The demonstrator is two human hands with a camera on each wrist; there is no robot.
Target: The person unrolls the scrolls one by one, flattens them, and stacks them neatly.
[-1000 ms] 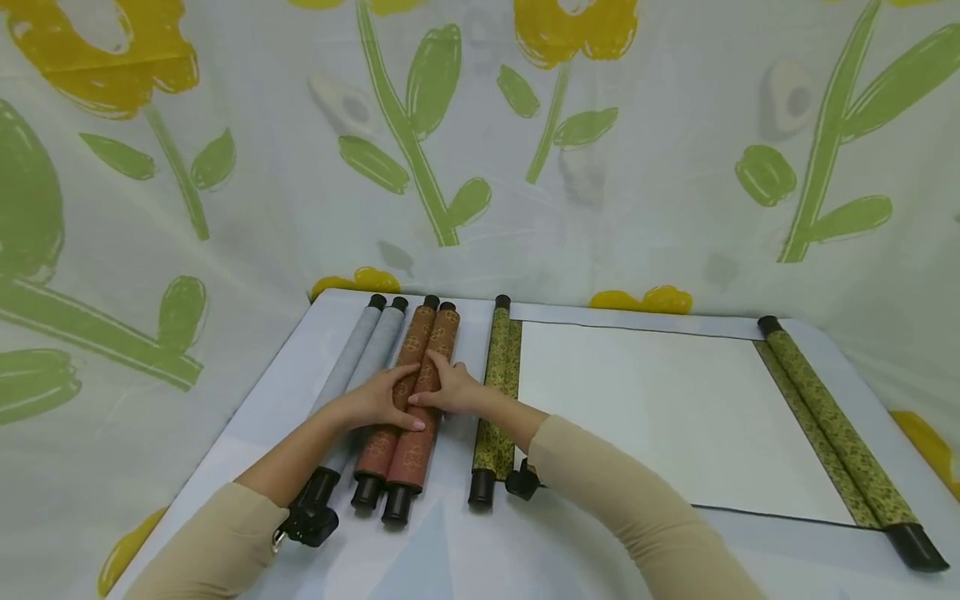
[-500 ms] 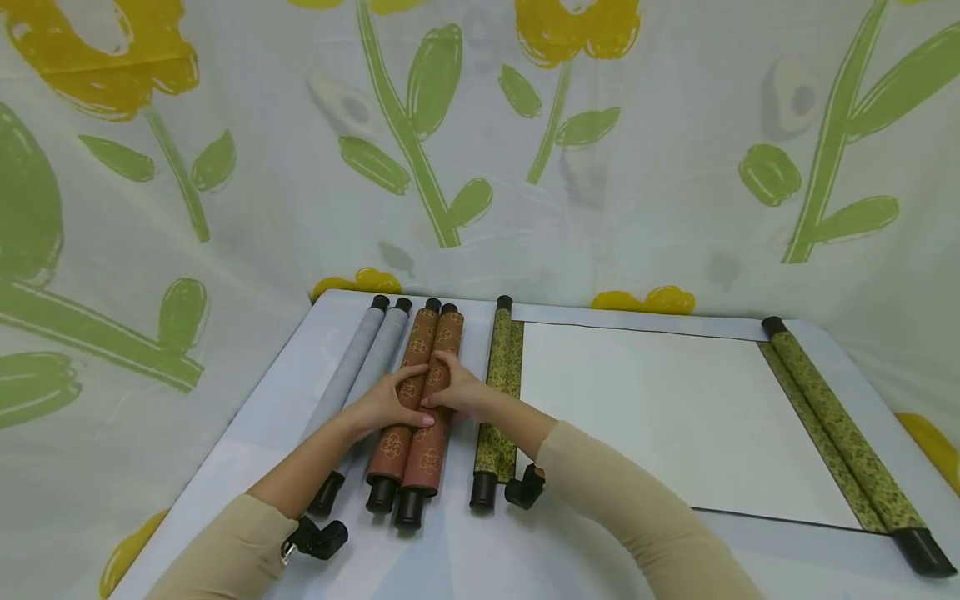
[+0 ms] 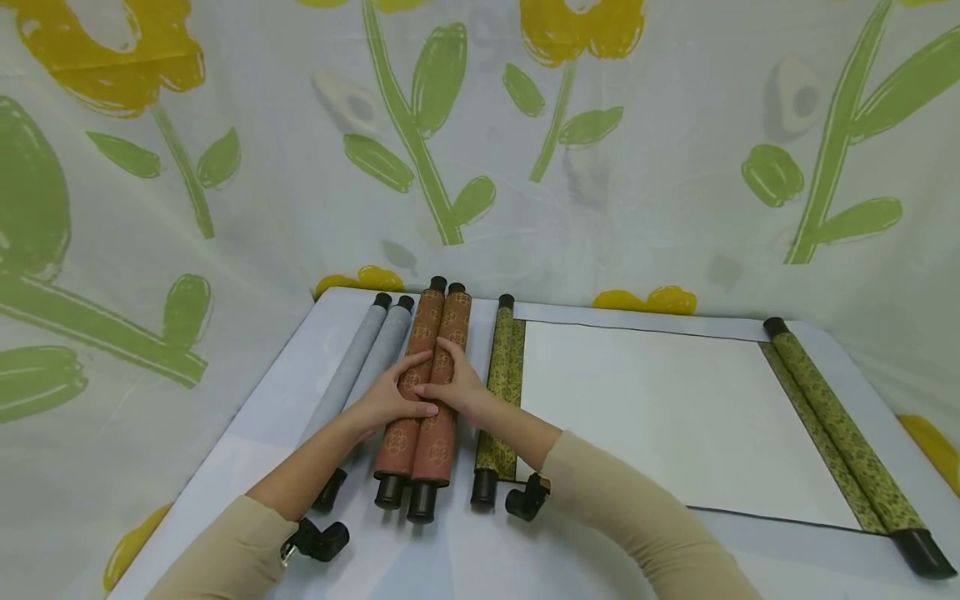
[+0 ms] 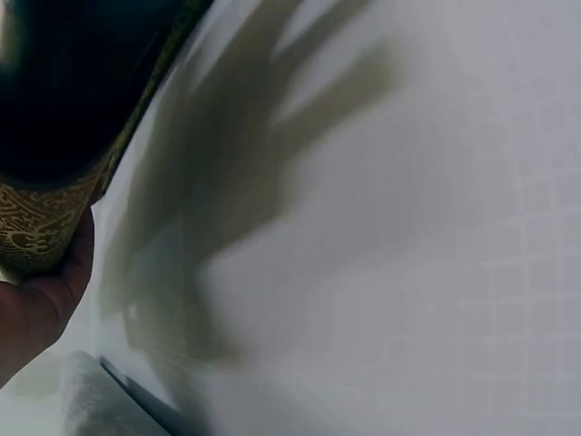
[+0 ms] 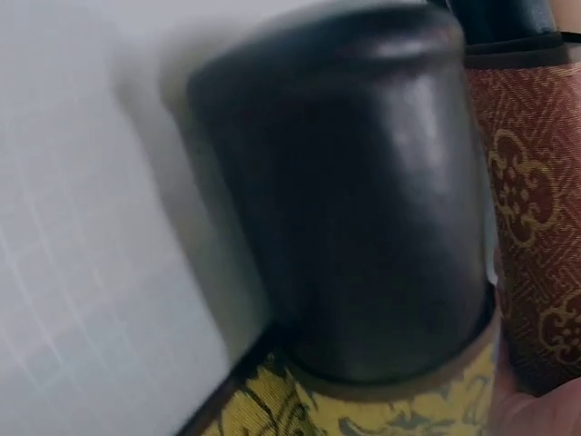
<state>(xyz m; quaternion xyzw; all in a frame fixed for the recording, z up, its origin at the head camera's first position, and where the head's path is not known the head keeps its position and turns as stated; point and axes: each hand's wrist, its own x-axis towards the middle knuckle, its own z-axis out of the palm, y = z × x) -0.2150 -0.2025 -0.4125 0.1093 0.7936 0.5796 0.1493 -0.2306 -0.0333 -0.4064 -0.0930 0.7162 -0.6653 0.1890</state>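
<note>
A red-brown scroll (image 3: 441, 450) with gold flower patterns and black end knobs is rolled from both ends into two rolls lying side by side. My left hand (image 3: 386, 400) grips it from the left, thumb and fingers spread across the rolls. From the other side my right hand (image 3: 459, 387) grips it, its thumb close to the left hand's. Its far knobs overlap the table's back edge in the head view. In the left wrist view, fingers (image 4: 73, 263) curl under the patterned roll (image 4: 36, 222). The right wrist view shows the red-brown roll (image 5: 536, 218) beside a large black knob (image 5: 345, 200).
A grey scroll (image 3: 352, 350), also in two rolls, lies left of my left hand. To the right a yellow-green scroll (image 3: 840, 425) is spread out, its white sheet (image 3: 660, 408) between two rollers. The white table (image 3: 255, 417) stands before a flower-printed curtain (image 3: 645, 208).
Both hands have shifted slightly right and away from me with the red-brown scroll, which has come off its earlier place beside the grey one. The other scrolls have stayed put.
</note>
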